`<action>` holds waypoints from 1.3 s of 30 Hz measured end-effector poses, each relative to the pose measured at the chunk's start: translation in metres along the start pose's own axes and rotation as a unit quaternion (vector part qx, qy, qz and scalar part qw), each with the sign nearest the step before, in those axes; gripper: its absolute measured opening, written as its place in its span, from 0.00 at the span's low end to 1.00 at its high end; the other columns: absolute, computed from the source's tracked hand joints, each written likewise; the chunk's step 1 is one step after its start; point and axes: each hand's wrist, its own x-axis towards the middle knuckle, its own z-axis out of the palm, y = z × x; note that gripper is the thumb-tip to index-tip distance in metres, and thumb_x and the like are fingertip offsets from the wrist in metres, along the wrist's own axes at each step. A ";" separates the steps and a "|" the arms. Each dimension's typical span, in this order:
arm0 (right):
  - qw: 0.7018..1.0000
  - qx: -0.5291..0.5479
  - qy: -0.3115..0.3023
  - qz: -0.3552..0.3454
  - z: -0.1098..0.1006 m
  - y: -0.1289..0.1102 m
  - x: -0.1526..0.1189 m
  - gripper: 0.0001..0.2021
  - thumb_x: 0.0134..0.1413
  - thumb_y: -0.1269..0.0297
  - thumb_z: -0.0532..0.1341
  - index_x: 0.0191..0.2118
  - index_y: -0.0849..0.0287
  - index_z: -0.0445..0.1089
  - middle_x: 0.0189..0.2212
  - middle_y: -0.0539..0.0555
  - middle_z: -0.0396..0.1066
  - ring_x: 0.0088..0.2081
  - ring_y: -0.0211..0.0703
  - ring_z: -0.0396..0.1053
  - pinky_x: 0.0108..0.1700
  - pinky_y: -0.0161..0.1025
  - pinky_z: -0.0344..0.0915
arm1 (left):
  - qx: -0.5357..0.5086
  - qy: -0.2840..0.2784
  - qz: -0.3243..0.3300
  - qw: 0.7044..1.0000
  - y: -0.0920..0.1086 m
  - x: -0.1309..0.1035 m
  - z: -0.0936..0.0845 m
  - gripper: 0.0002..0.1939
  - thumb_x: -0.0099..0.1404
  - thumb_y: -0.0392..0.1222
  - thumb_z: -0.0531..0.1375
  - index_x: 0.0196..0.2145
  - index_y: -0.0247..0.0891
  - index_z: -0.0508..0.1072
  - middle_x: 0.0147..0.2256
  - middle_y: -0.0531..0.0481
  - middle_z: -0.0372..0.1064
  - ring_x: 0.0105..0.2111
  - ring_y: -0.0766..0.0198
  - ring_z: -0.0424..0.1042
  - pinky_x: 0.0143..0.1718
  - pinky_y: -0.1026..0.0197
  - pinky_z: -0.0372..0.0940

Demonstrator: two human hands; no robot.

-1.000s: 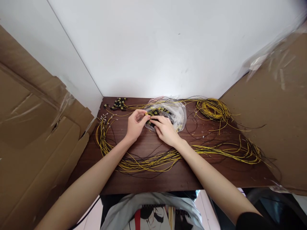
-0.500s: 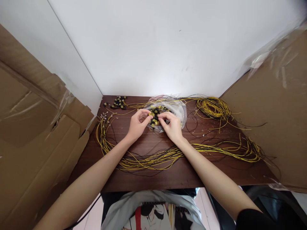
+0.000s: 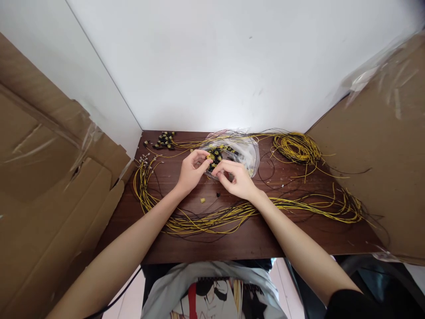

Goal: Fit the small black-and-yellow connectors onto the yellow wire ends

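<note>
My left hand is closed in a pinch on a small yellow piece, at the left side of a clear plastic bag. In the bag lies a heap of small black-and-yellow parts, partly hidden by my fingers. My right hand is over the bag's front edge, its fingers bent and the thumb apart from the forefinger; I see nothing held there. On the table in front of the hands lie a loose yellow piece and a small black piece.
A long bundle of yellow and black wires curves across the front of the brown table. A wire coil lies back right; wired black-and-yellow parts lie back left. Cardboard and more cardboard flank the table.
My right hand has moved a little toward me and left. A yellow piece and a black piece now lie on the table before the bag. The left hand has stayed nearly still.
</note>
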 end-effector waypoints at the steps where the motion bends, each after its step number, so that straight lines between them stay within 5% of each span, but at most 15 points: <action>1: 0.999 0.014 -0.029 0.006 -0.001 -0.003 -0.001 0.06 0.55 0.72 0.54 0.34 0.60 0.69 0.27 0.50 0.68 0.25 0.35 0.63 0.30 0.33 0.61 | 0.005 0.000 0.003 1.000 0.000 0.000 0.000 0.07 0.55 0.37 0.61 0.33 0.36 0.68 0.30 0.50 0.70 0.32 0.65 0.71 0.31 0.65 0.64; 6: 0.989 0.006 -0.146 -0.019 0.005 -0.011 -0.005 0.10 0.53 0.61 0.62 0.40 0.60 0.72 0.29 0.51 0.69 0.29 0.36 0.66 0.34 0.33 0.63 | 0.009 -0.007 0.006 1.000 -0.002 0.000 0.000 0.08 0.55 0.38 0.61 0.34 0.36 0.68 0.30 0.50 0.70 0.32 0.64 0.71 0.31 0.64 0.63; 12: 0.978 -0.069 -0.179 -0.078 0.017 -0.016 -0.006 0.08 0.58 0.65 0.58 0.39 0.59 0.73 0.34 0.54 0.69 0.37 0.40 0.67 0.42 0.37 0.63 | 0.005 -0.011 -0.001 1.000 -0.003 0.000 0.000 0.08 0.55 0.38 0.61 0.34 0.36 0.68 0.29 0.50 0.69 0.30 0.65 0.70 0.28 0.65 0.62; 16: 0.994 -0.012 -0.105 -0.023 0.014 -0.017 -0.004 0.05 0.56 0.66 0.59 0.37 0.60 0.71 0.30 0.52 0.68 0.31 0.37 0.65 0.35 0.34 0.63 | 0.007 -0.010 0.009 1.000 -0.003 0.000 0.000 0.07 0.55 0.37 0.61 0.34 0.36 0.69 0.29 0.51 0.69 0.29 0.67 0.69 0.30 0.65 0.63; 21: 0.990 0.015 0.080 0.113 0.004 -0.006 0.001 0.06 0.55 0.67 0.58 0.39 0.59 0.68 0.24 0.49 0.68 0.25 0.36 0.64 0.29 0.35 0.62 | -0.002 -0.014 0.000 1.000 -0.003 0.001 0.000 0.08 0.55 0.38 0.61 0.33 0.36 0.68 0.29 0.51 0.69 0.28 0.67 0.68 0.27 0.66 0.62; 25: 0.978 0.010 0.146 0.147 -0.004 0.002 0.002 0.12 0.52 0.70 0.59 0.44 0.60 0.67 0.30 0.53 0.71 0.28 0.38 0.67 0.29 0.35 0.62 | -0.005 -0.016 -0.011 1.000 -0.005 0.001 0.000 0.09 0.54 0.39 0.62 0.34 0.36 0.69 0.29 0.50 0.70 0.29 0.66 0.69 0.26 0.67 0.61; 32: 0.992 0.040 -0.109 0.058 -0.014 -0.005 0.000 0.04 0.52 0.68 0.62 0.32 0.60 0.74 0.26 0.50 0.70 0.27 0.35 0.65 0.31 0.33 0.61 | 0.004 -0.017 0.001 1.000 -0.006 0.002 -0.001 0.09 0.54 0.38 0.62 0.33 0.36 0.69 0.29 0.51 0.69 0.29 0.67 0.68 0.27 0.66 0.61; 39: 0.973 -0.010 -0.230 0.016 -0.019 -0.001 -0.001 0.05 0.48 0.66 0.66 0.33 0.60 0.77 0.26 0.51 0.72 0.30 0.38 0.67 0.36 0.35 0.62 | 0.013 -0.018 0.004 1.000 -0.007 0.002 -0.001 0.09 0.54 0.39 0.62 0.34 0.36 0.69 0.30 0.49 0.70 0.32 0.64 0.70 0.28 0.66 0.62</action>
